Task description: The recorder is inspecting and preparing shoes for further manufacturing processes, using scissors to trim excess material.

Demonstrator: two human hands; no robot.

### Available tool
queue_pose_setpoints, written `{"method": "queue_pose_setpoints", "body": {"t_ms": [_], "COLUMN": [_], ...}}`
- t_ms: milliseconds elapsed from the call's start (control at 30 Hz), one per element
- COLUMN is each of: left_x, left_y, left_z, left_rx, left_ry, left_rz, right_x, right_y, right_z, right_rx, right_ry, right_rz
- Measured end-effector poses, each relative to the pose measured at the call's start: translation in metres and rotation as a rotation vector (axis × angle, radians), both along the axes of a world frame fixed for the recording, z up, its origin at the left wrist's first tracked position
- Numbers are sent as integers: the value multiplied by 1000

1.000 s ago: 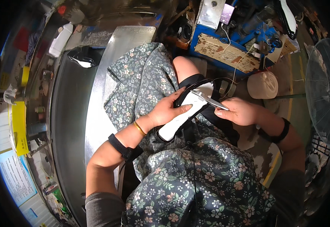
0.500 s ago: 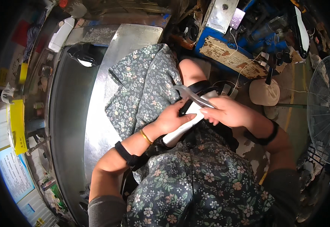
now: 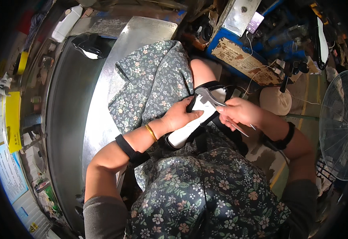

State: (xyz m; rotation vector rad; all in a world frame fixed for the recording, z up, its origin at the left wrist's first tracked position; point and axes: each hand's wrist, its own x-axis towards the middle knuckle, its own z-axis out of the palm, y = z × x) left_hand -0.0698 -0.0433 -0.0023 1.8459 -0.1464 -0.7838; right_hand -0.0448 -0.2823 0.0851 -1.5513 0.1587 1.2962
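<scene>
A black shoe with its white sole (image 3: 190, 126) facing up lies across my lap, tilted toward the upper right. My left hand (image 3: 180, 114) grips its side, the thumb lying on the sole and the other fingers partly hidden behind the shoe. In my right hand (image 3: 239, 111) is a pair of grey metal pincers (image 3: 209, 96). Their curved head touches or hovers just over the far part of the sole, I cannot tell which. The two handle ends stick out below my fingers. Floral cloth (image 3: 150, 85) covers my lap beneath.
To the left runs a dark conveyor belt (image 3: 68, 111) with a metal ledge (image 3: 98, 107). Another black shoe (image 3: 89, 47) lies at the belt's far end. A blue machine (image 3: 217, 49) stands ahead right, near a pale round seat (image 3: 275, 100). A wire-caged fan (image 3: 341, 123) is at the right.
The pincers were blurred and across my right hand; now their head is down at the sole and the handles point toward lower right. The view has shifted slightly. My left hand keeps its hold.
</scene>
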Motion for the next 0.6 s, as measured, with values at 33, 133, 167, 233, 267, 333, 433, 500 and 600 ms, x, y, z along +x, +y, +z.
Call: {"method": "queue_pose_setpoints", "body": {"t_ms": [33, 133, 167, 233, 267, 333, 433, 500, 600], "left_x": [2, 2, 2, -2, -4, -6, -6, -2, 3], "left_y": [1, 1, 0, -2, -4, -7, -8, -5, 1], "left_z": [0, -2, -2, -3, -3, -1, 3, 5, 6], "left_rx": [-44, 8, -45, -72, -71, -118, -40, 13, -98], "left_ry": [94, -23, 5, -27, -23, -38, -37, 65, 227], "left_rz": [1, -67, -66, -53, -43, -17, 16, 28, 60], "right_x": [2, 7, 10, 14, 15, 15, 9, 5, 10], "right_y": [1, -8, -14, -23, -26, -24, -7, 6, 14], "right_z": [-1, 5, 9, 17, 19, 20, 14, 8, 8], "right_rx": [74, -58, -97, -166, -274, -280, -188, -114, 130], "right_ry": [54, -29, -70, -185, -254, -298, -256, -26, 176], "right_rz": [-73, 136, 257, 427, 609, 757, 536, 201, -25]}}
